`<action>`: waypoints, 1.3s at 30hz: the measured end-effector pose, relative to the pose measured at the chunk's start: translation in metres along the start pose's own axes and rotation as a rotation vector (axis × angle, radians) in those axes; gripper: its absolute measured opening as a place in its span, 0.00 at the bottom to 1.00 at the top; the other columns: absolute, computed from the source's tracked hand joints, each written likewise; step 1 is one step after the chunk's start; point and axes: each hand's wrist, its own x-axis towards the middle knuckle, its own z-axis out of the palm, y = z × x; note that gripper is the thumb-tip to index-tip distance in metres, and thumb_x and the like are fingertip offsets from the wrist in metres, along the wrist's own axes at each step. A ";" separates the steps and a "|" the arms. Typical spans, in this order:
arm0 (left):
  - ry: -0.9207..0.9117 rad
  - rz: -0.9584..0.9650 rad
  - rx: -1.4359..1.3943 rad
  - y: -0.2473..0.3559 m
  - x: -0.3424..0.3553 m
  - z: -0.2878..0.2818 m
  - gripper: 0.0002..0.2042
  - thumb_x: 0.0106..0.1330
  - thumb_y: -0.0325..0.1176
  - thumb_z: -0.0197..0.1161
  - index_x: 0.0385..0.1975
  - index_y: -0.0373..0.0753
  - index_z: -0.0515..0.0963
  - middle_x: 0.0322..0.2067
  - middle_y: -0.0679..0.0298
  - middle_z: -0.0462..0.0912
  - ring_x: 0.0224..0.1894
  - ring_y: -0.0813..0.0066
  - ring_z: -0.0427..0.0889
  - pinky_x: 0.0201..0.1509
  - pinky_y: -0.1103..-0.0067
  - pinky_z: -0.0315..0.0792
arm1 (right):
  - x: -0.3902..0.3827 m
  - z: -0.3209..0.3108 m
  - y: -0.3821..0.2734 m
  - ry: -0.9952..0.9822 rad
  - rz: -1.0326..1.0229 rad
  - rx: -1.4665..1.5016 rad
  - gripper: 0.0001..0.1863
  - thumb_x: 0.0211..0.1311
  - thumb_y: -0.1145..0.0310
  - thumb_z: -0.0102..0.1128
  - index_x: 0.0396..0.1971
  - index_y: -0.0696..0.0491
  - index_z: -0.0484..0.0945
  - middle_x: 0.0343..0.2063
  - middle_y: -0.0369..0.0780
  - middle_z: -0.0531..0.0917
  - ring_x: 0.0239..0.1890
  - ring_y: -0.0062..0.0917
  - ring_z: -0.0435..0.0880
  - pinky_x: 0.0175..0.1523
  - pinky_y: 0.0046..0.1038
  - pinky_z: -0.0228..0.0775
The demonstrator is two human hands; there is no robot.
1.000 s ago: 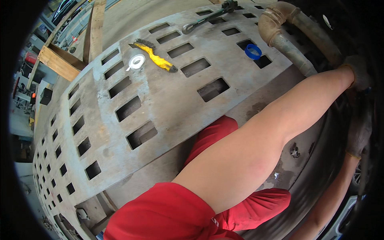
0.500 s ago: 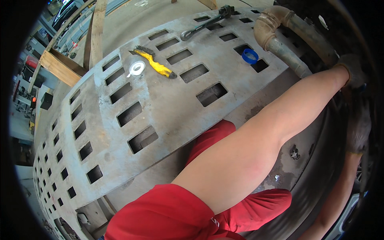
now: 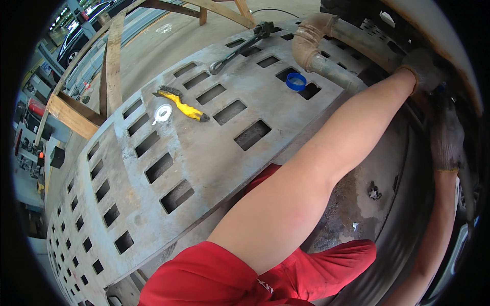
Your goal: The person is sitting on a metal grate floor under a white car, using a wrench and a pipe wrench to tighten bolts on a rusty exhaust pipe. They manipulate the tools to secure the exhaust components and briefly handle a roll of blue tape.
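My left arm reaches across to the upper right, and my left hand (image 3: 424, 72), in a grey knit glove, is up in the dark beside the rusty edge of a large metal body (image 3: 454, 56). Just below it is my right hand (image 3: 448, 140), gloved too and pointing upward. Shadow hides the fingers of both, so what they grip does not show. A small blue spot (image 3: 440, 88) lies between the hands, too dim to name. Left of my left hand runs a thick pipe (image 3: 337, 74) with a rusty elbow (image 3: 310, 41).
On the slotted metal plate (image 3: 204, 137) lie a yellow-handled wire brush (image 3: 185, 107), a white tape roll (image 3: 163, 113), a blue ring-shaped cap (image 3: 296, 81) and a long dark wrench (image 3: 240, 48). A wooden frame (image 3: 76, 116) stands beyond. A dark crumpled scrap (image 3: 374, 191) lies on the stained floor.
My view has shifted, so the plate and its tools sit further left. Both hands stay close together in the dark area, the left still above the right.
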 end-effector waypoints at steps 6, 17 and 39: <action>0.055 -0.049 -0.163 0.009 -0.002 0.003 0.20 0.65 0.50 0.63 0.47 0.42 0.89 0.50 0.50 0.89 0.55 0.51 0.87 0.58 0.65 0.79 | 0.015 -0.019 -0.001 0.097 0.010 -0.027 0.19 0.78 0.53 0.56 0.53 0.53 0.80 0.36 0.48 0.88 0.31 0.44 0.89 0.33 0.41 0.81; 0.000 0.147 0.165 -0.023 0.027 0.042 0.21 0.67 0.42 0.61 0.56 0.40 0.83 0.58 0.51 0.85 0.63 0.55 0.81 0.67 0.68 0.73 | 0.014 -0.037 0.004 -0.156 0.088 0.190 0.21 0.77 0.54 0.56 0.48 0.59 0.83 0.37 0.55 0.87 0.40 0.48 0.88 0.45 0.46 0.79; -0.225 0.552 0.773 -0.092 0.051 -0.009 0.30 0.57 0.32 0.72 0.63 0.41 0.77 0.65 0.47 0.78 0.67 0.46 0.75 0.70 0.61 0.71 | 0.016 -0.054 -0.021 -0.119 0.145 0.312 0.19 0.71 0.50 0.53 0.42 0.41 0.92 0.41 0.42 0.92 0.45 0.38 0.92 0.51 0.46 0.82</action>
